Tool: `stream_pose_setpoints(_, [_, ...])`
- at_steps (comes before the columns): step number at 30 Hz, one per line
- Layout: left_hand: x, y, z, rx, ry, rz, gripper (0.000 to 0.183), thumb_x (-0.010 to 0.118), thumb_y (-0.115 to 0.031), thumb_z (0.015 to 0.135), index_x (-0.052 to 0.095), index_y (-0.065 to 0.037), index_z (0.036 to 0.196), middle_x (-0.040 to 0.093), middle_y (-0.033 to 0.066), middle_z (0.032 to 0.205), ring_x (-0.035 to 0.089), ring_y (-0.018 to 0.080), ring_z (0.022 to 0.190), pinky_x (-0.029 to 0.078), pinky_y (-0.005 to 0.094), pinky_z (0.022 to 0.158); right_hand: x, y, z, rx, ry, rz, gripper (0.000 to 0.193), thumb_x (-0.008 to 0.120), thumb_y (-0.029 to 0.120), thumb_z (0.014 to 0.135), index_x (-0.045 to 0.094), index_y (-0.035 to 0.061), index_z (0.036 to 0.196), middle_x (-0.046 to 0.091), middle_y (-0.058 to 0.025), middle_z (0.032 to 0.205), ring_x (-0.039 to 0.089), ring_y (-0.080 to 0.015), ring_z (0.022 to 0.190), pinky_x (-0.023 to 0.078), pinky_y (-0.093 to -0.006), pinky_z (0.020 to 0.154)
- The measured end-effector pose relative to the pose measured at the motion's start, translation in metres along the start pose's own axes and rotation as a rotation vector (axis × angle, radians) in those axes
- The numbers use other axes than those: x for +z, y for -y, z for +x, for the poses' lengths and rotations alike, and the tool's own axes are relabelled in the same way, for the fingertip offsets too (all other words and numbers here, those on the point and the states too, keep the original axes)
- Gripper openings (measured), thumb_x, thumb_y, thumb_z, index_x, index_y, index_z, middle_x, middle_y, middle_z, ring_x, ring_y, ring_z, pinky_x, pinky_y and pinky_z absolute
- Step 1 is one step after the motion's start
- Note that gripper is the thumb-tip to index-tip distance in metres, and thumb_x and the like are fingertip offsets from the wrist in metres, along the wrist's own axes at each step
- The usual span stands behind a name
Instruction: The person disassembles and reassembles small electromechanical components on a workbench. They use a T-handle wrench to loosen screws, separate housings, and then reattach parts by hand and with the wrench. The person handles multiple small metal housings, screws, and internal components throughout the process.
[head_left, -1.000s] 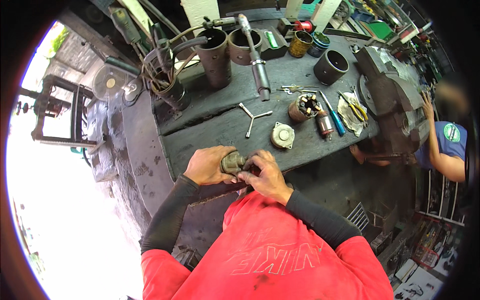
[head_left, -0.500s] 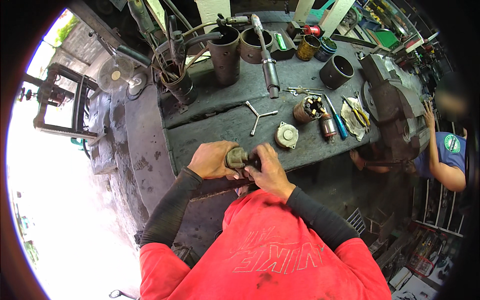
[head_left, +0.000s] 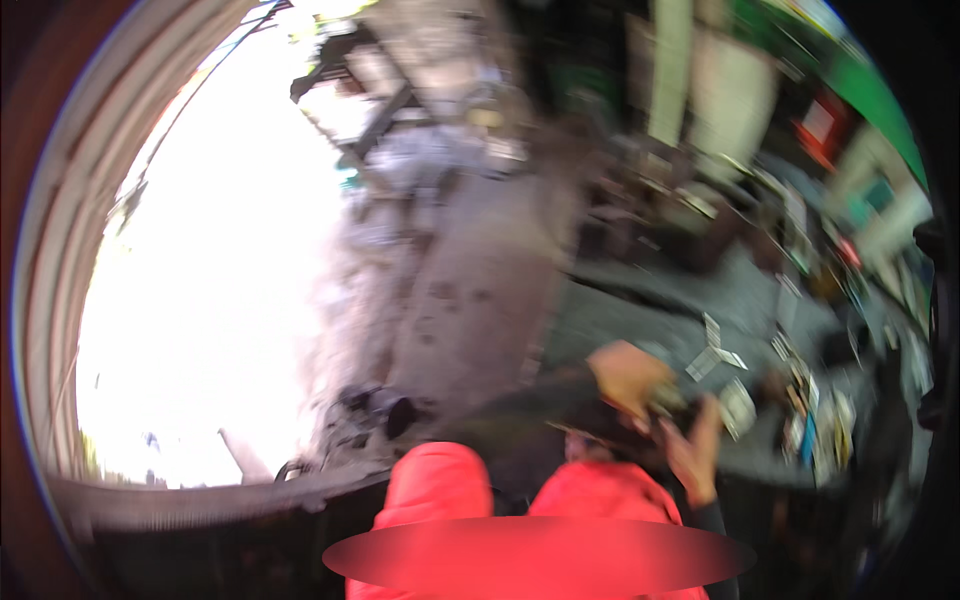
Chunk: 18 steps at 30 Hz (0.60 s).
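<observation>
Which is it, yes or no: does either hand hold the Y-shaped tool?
No, the Y-shaped tool lies on the bench, untouched.

Workshop; dark, worn workbench (head_left: 625, 325); three-armed wrench (head_left: 713, 354) on top; blue-handled tool (head_left: 808, 438) beside other blurred tools

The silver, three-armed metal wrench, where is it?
In the head view, the wrench lies right of centre on the dark grey workbench, beside the person's left hand and above the round, pale metal cover.
</observation>
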<state>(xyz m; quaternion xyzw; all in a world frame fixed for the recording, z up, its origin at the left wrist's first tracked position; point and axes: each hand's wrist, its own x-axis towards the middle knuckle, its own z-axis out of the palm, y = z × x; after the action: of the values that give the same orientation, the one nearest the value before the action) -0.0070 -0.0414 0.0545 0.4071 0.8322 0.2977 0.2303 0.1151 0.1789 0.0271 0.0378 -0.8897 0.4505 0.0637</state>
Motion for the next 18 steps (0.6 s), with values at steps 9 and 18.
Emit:
stream_pose_setpoints(9, [0.029, 0.020, 0.012, 0.003, -0.149, 0.136, 0.080, 0.102, -0.048, 0.043, 0.074, -0.010, 0.108, 0.077, 0.0130, 0.102, 0.074, 0.0388, 0.103, 0.058, 0.0501, 0.088, -0.003, -0.017, 0.013, 0.144, 0.138, 0.064, 0.075, 0.079, 0.016, 0.093, 0.036, -0.0013, 0.153, 0.050, -0.0222, 0.141, 0.054, -0.0314, 0.127, 0.046, -0.0407, 0.109])
stream_pose_setpoints(18, [0.022, 0.017, 0.014, 0.030, -0.116, 0.099, 0.097, 0.102, -0.054, 0.041, 0.075, -0.016, 0.126, 0.080, 0.0129, 0.109, 0.075, 0.0376, 0.106, 0.058, 0.0490, 0.092, -0.010, -0.002, 0.011, 0.065, 0.110, -0.005, 0.067, 0.086, 0.011, 0.092, 0.045, -0.0095, 0.140, 0.056, -0.0213, 0.127, 0.057, -0.0315, 0.113, 0.051, -0.0426, 0.103])
